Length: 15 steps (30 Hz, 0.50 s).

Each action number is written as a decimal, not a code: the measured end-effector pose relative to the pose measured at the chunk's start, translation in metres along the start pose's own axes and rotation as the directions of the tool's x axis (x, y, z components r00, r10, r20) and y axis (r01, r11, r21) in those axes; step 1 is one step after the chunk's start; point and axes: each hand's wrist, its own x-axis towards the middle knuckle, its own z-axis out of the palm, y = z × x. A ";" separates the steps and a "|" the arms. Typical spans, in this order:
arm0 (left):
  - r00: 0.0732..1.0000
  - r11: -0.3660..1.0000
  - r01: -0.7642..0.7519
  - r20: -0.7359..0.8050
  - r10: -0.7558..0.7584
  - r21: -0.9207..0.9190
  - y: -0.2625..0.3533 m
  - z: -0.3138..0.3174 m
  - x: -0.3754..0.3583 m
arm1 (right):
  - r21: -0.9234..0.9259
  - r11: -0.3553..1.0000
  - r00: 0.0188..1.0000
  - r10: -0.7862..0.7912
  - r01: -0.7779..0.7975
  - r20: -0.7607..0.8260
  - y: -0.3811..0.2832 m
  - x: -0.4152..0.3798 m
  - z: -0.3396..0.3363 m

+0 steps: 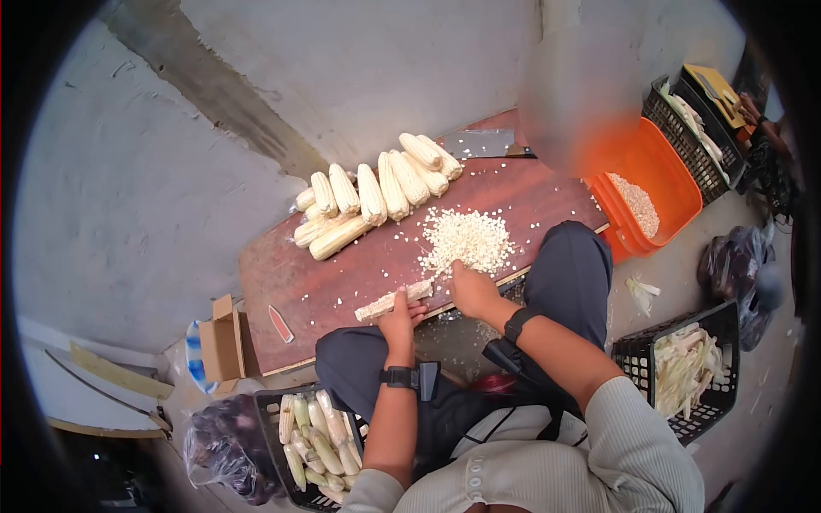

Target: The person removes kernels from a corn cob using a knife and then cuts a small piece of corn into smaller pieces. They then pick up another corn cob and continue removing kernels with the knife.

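My left hand holds a corn cob low over the front edge of the red-brown board; pale kernels look stripped from much of it. Just right of it, my right hand has its fingers curled at the near edge of a pile of loose white kernels. Whether those fingers hold anything is too small to make out. Whole peeled cobs lie in a heap along the board's far left side. A wide metal blade rests at the board's far edge.
An orange container with kernels stands at the right. Black crates hold husks at lower right and corn ears at lower left. A cardboard box and red-white blade-shaped piece are left. Another person's hand shows far right.
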 end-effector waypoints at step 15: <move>1.000 0.997 -0.005 0.022 0.007 -0.076 0.004 -0.002 -0.004 | -0.184 0.982 0.999 -0.042 0.045 0.020 0.011 -0.027 0.036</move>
